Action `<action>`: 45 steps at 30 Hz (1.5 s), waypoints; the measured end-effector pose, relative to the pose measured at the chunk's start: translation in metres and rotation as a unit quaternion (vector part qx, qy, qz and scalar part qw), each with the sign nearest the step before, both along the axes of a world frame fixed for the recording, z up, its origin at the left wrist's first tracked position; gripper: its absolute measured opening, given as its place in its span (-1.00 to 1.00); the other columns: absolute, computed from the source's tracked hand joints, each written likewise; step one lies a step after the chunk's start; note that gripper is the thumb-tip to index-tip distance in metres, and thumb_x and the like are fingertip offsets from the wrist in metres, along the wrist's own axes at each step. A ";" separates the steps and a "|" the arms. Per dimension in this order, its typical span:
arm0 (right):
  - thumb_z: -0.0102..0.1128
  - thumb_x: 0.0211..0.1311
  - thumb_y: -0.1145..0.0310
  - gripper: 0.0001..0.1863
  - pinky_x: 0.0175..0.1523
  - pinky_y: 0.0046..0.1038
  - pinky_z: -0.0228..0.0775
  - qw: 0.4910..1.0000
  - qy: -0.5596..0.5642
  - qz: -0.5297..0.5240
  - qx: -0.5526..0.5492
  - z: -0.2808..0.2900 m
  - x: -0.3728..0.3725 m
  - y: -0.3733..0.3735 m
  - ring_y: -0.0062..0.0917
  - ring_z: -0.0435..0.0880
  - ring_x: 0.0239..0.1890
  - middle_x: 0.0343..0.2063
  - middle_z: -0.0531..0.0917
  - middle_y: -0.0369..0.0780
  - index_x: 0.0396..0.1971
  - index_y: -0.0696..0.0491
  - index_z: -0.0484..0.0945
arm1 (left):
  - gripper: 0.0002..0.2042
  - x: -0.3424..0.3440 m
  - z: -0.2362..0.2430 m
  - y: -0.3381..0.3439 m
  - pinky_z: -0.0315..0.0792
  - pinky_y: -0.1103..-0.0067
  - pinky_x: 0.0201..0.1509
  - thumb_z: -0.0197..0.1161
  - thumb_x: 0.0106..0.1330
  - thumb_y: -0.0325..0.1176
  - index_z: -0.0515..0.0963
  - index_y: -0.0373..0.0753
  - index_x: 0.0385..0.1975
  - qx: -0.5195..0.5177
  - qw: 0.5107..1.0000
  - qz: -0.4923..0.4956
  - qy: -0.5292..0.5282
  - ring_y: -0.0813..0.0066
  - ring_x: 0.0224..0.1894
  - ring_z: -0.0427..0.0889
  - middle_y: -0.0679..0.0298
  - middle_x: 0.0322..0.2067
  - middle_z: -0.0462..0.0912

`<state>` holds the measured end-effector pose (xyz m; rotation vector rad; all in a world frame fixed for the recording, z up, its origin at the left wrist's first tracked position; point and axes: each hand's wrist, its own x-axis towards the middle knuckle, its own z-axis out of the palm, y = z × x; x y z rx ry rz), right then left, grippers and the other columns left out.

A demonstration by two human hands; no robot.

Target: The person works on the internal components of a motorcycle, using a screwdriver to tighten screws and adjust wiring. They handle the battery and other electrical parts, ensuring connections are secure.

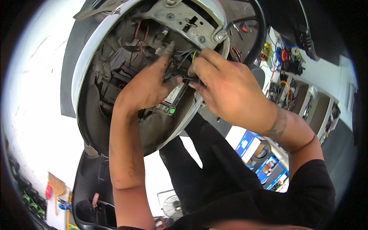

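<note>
Both my hands are inside the opened body of a scooter-like vehicle (111, 23), among dusty wiring. My left hand (147, 84) has its index finger stretched out and its thumb apart, the thumb resting at a black box (174, 97) with a white and red label and a green dot. Its other fingers are hidden behind the hand. My right hand (226, 82) is closed, thumb and fingers curled together by the thin wires (194, 55), some yellow-green and blue. What lies between its fingertips is hidden. Dark grime covers the fingertips.
Above the hands sits a metal bracket (184, 23) with bolts. Red wires (142, 32) rise in the cavity's left part. Right of it are a wheel or tyre (260, 30), loose tools (237, 30), and open trays (320, 103) of parts. A broom (57, 186) and fan (172, 205) stand below.
</note>
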<state>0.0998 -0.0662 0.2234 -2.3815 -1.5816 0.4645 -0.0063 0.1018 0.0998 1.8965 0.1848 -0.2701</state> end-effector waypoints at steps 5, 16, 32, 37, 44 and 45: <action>0.27 0.23 0.41 -0.87 -0.35 -0.25 0.64 0.969 -0.127 0.139 -0.158 0.007 0.016 0.028 -0.18 0.79 -0.41 -0.42 0.71 -0.09 -0.31 0.14 0.56 | -0.08 -0.006 -0.016 -0.012 0.39 0.27 0.47 0.60 0.17 -0.25 0.25 -0.25 0.54 -0.087 0.993 0.077 0.023 0.09 0.40 0.53 -0.12 0.34 0.54; 0.28 0.19 0.46 -0.72 -0.25 -0.29 0.63 0.912 -0.122 0.367 -0.136 0.018 0.031 0.047 -0.26 0.77 -0.32 -0.12 0.62 -0.15 -0.09 0.10 0.58 | 0.20 -0.011 -0.033 -0.016 0.34 0.31 0.52 0.74 -0.04 -0.01 0.14 -0.34 0.57 -0.124 0.989 0.072 -0.018 0.04 0.44 0.48 -0.20 0.34 0.52; 0.33 0.26 0.46 -0.72 -0.26 -0.25 0.62 0.871 -0.159 0.431 -0.174 0.022 0.019 0.068 -0.24 0.75 -0.27 -0.11 0.65 -0.15 -0.03 0.09 0.62 | 0.30 -0.006 -0.026 -0.004 0.27 0.30 0.57 0.74 -0.08 0.07 0.02 -0.33 0.62 -0.084 0.996 0.014 0.016 -0.06 0.50 0.39 -0.18 0.44 0.41; 0.33 0.30 0.45 -0.65 -0.24 -0.21 0.62 0.876 -0.175 0.391 -0.220 0.018 0.018 0.064 -0.17 0.75 -0.26 -0.08 0.66 -0.14 0.09 0.09 0.61 | 0.29 -0.007 -0.029 -0.008 0.27 0.30 0.57 0.73 -0.05 0.04 0.01 -0.33 0.62 -0.074 0.997 0.023 -0.010 -0.06 0.50 0.38 -0.18 0.45 0.38; 0.23 0.25 0.47 -0.69 -0.21 -0.26 0.63 0.872 -0.146 0.443 -0.144 0.021 0.017 0.067 -0.27 0.75 -0.25 -0.26 0.63 -0.14 0.00 0.15 0.62 | 0.25 -0.008 -0.022 -0.010 0.28 0.30 0.56 0.73 -0.02 -0.02 0.02 -0.31 0.62 -0.089 0.996 0.026 0.012 -0.02 0.51 0.38 -0.18 0.44 0.40; 0.22 0.25 0.48 -0.70 -0.17 -0.26 0.63 0.875 -0.163 0.415 -0.190 0.021 0.016 0.066 -0.27 0.75 -0.19 -0.24 0.63 -0.13 -0.02 0.15 0.62 | 0.25 -0.008 -0.021 -0.009 0.28 0.30 0.56 0.73 -0.02 -0.03 0.02 -0.31 0.62 -0.083 0.996 0.023 0.019 -0.02 0.51 0.38 -0.18 0.44 0.41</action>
